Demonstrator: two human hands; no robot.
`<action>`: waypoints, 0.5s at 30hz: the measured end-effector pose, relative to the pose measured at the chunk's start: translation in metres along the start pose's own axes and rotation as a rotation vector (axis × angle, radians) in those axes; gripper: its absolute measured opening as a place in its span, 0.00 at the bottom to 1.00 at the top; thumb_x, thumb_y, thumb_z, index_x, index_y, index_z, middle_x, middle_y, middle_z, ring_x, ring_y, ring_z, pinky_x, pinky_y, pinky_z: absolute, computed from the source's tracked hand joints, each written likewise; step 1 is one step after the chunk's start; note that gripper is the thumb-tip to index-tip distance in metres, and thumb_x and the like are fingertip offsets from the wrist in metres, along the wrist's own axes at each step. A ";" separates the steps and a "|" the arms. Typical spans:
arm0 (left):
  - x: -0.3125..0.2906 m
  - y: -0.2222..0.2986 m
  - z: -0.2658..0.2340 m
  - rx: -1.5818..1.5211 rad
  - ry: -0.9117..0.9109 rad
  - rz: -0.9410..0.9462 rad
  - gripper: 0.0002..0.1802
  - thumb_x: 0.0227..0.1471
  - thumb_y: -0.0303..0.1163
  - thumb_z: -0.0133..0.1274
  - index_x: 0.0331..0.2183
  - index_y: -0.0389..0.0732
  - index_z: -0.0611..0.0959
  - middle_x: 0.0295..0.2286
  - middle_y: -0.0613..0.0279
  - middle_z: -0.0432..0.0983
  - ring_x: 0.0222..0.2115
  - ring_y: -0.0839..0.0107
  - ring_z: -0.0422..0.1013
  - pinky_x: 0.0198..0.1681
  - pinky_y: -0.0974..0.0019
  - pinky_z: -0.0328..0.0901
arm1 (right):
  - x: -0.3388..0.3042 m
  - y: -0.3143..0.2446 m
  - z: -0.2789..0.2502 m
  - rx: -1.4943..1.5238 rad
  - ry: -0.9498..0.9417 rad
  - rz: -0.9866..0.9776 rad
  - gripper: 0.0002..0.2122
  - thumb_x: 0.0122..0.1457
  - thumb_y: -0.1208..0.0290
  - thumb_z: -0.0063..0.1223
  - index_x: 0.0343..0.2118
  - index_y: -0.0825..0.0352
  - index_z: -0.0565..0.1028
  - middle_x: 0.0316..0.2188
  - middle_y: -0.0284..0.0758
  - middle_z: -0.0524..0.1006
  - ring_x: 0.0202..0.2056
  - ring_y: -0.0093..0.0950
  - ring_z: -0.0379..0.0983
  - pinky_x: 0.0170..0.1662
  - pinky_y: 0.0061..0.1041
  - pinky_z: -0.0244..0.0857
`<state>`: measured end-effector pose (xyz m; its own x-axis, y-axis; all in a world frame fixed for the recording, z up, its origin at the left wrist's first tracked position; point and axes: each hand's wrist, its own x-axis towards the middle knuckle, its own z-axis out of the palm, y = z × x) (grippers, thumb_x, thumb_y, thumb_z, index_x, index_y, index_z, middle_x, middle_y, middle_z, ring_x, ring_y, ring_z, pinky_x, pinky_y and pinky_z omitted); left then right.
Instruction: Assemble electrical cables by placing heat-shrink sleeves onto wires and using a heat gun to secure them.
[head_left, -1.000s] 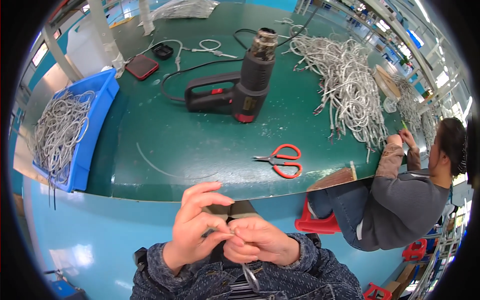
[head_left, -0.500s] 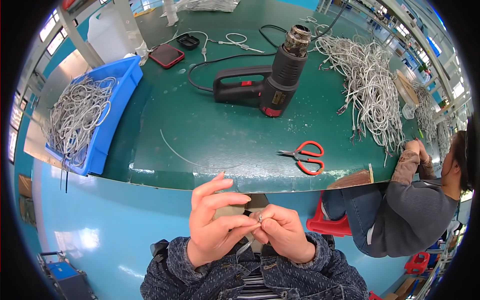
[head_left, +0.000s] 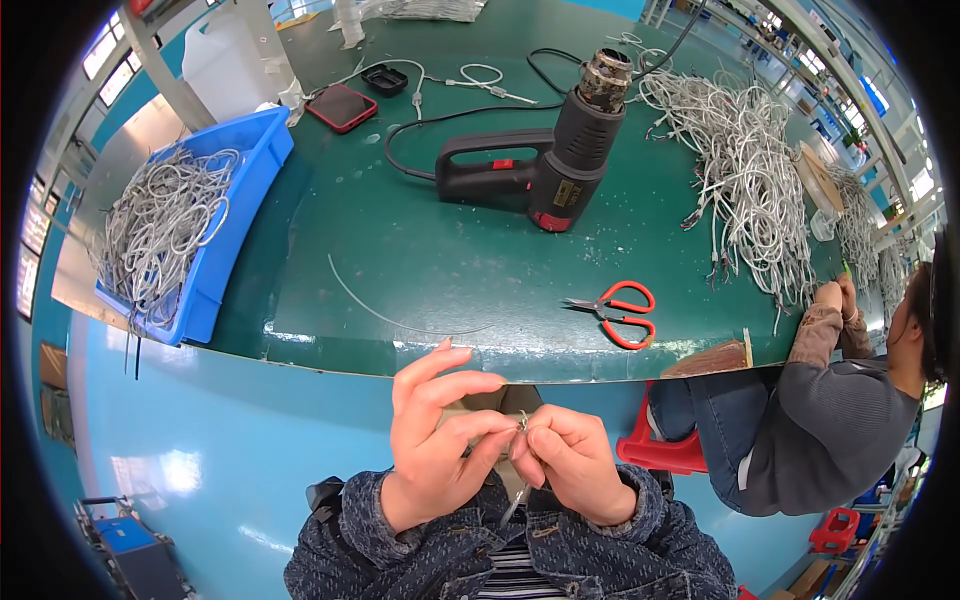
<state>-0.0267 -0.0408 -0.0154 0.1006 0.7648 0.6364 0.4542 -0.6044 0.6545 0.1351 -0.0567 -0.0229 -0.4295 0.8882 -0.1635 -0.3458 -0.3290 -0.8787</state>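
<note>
Just off the table's front edge, both my hands are at the end of a thin grey cable point(head_left: 513, 505), whose tail hangs down in front of my jacket. My left hand point(head_left: 435, 445) pinches fine wires at the cable's tip between thumb and forefinger, its other fingers spread upward. Close against it, my right hand point(head_left: 582, 462) is closed on the cable just below the tip. The fingertips partly cover the wires. Red-handled scissors point(head_left: 602, 306) lie on the green table, beyond my right hand. A thin pale strand point(head_left: 368, 310) curves across the tabletop beyond my left hand.
A black heat gun point(head_left: 578, 160) stands nozzle up mid-table, its cord trailing behind. At left, a blue bin point(head_left: 240, 235) holds grey cables; more cables point(head_left: 750, 190) are heaped at right. A phone point(head_left: 342, 107) lies far left. A co-worker point(head_left: 835, 420) sits at right.
My fingertips have shifted slightly, and more of the thin wires now stick up between them. The table scene has moved a little to the right in view.
</note>
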 end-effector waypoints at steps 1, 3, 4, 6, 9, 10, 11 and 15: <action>0.000 0.000 0.000 -0.001 -0.001 -0.001 0.11 0.31 0.27 0.62 0.25 0.45 0.81 0.36 0.61 0.72 0.45 0.56 0.63 0.50 0.49 0.60 | 0.000 0.000 0.000 0.015 0.005 0.005 0.10 0.62 0.72 0.40 0.27 0.72 0.68 0.16 0.32 0.67 0.17 0.18 0.60 0.21 0.18 0.53; -0.001 -0.001 0.000 0.009 -0.012 -0.018 0.11 0.31 0.27 0.63 0.25 0.45 0.81 0.36 0.61 0.72 0.45 0.56 0.63 0.50 0.49 0.60 | 0.000 0.001 0.000 0.031 0.011 0.010 0.10 0.62 0.71 0.40 0.27 0.72 0.69 0.16 0.32 0.67 0.17 0.18 0.60 0.21 0.18 0.53; -0.001 -0.001 0.000 0.016 -0.018 -0.026 0.11 0.31 0.27 0.63 0.25 0.45 0.82 0.36 0.62 0.72 0.45 0.56 0.63 0.50 0.49 0.60 | 0.000 0.001 -0.001 0.043 0.022 0.011 0.10 0.62 0.71 0.40 0.28 0.72 0.69 0.16 0.33 0.67 0.17 0.19 0.60 0.21 0.18 0.53; -0.002 -0.002 0.001 0.023 -0.017 -0.025 0.11 0.30 0.28 0.63 0.25 0.45 0.82 0.36 0.62 0.72 0.45 0.56 0.63 0.50 0.49 0.60 | 0.000 0.002 -0.001 0.066 0.042 0.011 0.10 0.62 0.70 0.41 0.28 0.72 0.69 0.16 0.33 0.68 0.17 0.19 0.61 0.21 0.18 0.54; -0.003 -0.003 0.002 0.036 -0.015 -0.022 0.12 0.29 0.28 0.63 0.25 0.45 0.82 0.35 0.62 0.72 0.45 0.57 0.63 0.50 0.49 0.60 | 0.001 0.003 -0.001 0.059 0.041 0.010 0.10 0.62 0.70 0.41 0.28 0.72 0.69 0.16 0.33 0.68 0.17 0.19 0.61 0.22 0.18 0.54; -0.003 -0.004 0.003 0.038 -0.010 -0.008 0.12 0.29 0.28 0.63 0.25 0.46 0.82 0.35 0.63 0.72 0.45 0.57 0.63 0.50 0.48 0.60 | 0.001 0.003 -0.001 0.054 0.041 0.009 0.10 0.62 0.70 0.41 0.28 0.72 0.69 0.16 0.33 0.68 0.17 0.19 0.61 0.22 0.18 0.54; -0.004 -0.005 0.004 0.041 -0.005 0.006 0.12 0.29 0.28 0.64 0.25 0.46 0.82 0.35 0.63 0.72 0.45 0.57 0.63 0.50 0.48 0.60 | 0.001 0.003 -0.001 0.054 0.041 0.008 0.10 0.62 0.70 0.41 0.28 0.72 0.69 0.16 0.33 0.68 0.17 0.19 0.61 0.22 0.18 0.54; -0.006 -0.007 0.004 0.063 0.011 0.054 0.12 0.29 0.28 0.63 0.24 0.47 0.82 0.35 0.64 0.72 0.45 0.58 0.63 0.51 0.47 0.59 | 0.001 0.004 -0.002 0.039 0.048 0.033 0.10 0.61 0.70 0.42 0.28 0.72 0.69 0.17 0.33 0.68 0.18 0.19 0.62 0.22 0.18 0.55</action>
<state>-0.0272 -0.0403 -0.0251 0.1172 0.7287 0.6748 0.5035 -0.6293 0.5921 0.1352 -0.0567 -0.0271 -0.4013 0.8905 -0.2143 -0.3649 -0.3701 -0.8543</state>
